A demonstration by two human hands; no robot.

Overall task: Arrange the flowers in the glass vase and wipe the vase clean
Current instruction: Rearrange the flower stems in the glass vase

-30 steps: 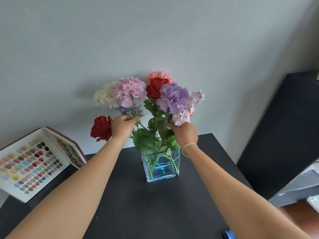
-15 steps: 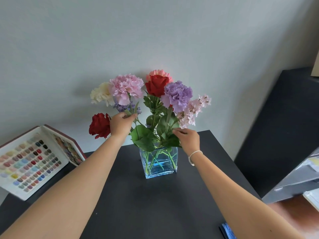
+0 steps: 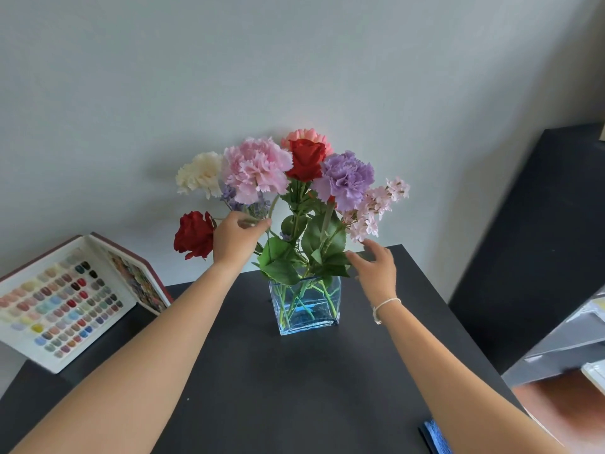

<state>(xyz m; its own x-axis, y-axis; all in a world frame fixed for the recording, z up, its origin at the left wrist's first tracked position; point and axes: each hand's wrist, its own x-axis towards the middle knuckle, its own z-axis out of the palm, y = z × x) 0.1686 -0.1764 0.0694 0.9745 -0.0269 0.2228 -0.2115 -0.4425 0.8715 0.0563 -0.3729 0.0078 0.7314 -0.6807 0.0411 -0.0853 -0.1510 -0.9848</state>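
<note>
A square blue-tinted glass vase (image 3: 306, 306) stands on the black table (image 3: 278, 381) near the wall. It holds a bouquet: a cream carnation (image 3: 199, 175), a pink carnation (image 3: 257, 168), a red rose (image 3: 306, 158), a purple carnation (image 3: 348, 178), pale pink sprigs (image 3: 379, 206) and green leaves (image 3: 322, 250). My left hand (image 3: 237, 239) is pinched on the pink carnation's stem, beside a second red rose (image 3: 194, 234) that leans out left. My right hand (image 3: 376, 270) hovers open just right of the leaves, fingers spread, holding nothing.
An open book of nail colour samples (image 3: 65, 303) leans at the table's left edge. A blue cloth (image 3: 435, 437) shows at the table's front right. A dark cabinet (image 3: 537, 244) and grey shelves (image 3: 569, 342) stand to the right. The wall is close behind the vase.
My right hand has let go of the stems and leaves and pulled out to the right, now open. My left hand keeps its pinch on the stem.
</note>
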